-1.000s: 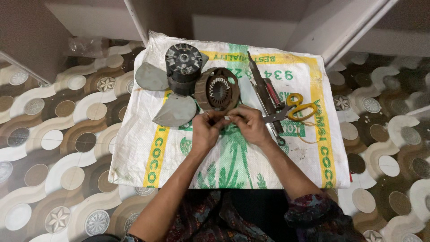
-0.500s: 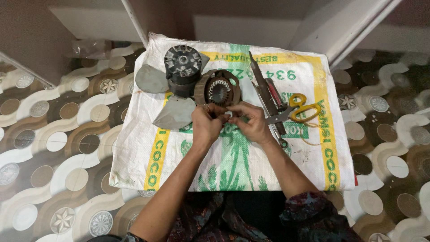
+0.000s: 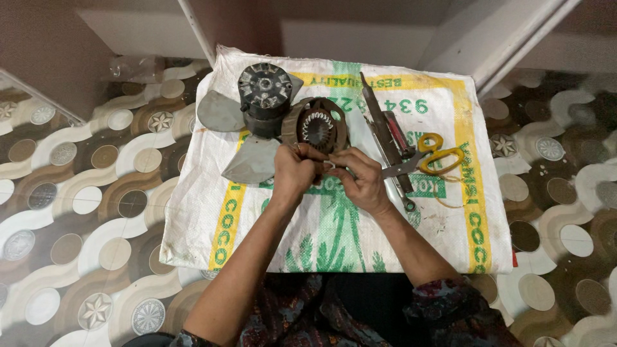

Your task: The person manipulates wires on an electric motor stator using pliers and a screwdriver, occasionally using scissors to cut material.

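Note:
A brown ring-shaped motor stator (image 3: 317, 127) with copper windings stands tilted on a white woven sack (image 3: 334, 218). My left hand (image 3: 294, 171) grips its lower rim. My right hand (image 3: 360, 178) is just to the right, fingers pinched on a small pale piece at the stator's lower edge. Both hands meet below the stator. Behind it to the left lies a black fan motor housing (image 3: 264, 96) with grey blades (image 3: 252, 159).
Yellow-handled scissors (image 3: 437, 154), a long file-like tool and a red-handled tool (image 3: 392, 138) lie right of the stator on the sack. Patterned floor tiles surround the sack. White frame legs and a dark wall stand at the back.
Both hands have shifted slightly up toward the stator's lower rim; the fingers have changed their hold there. The other things on the sack have not moved.

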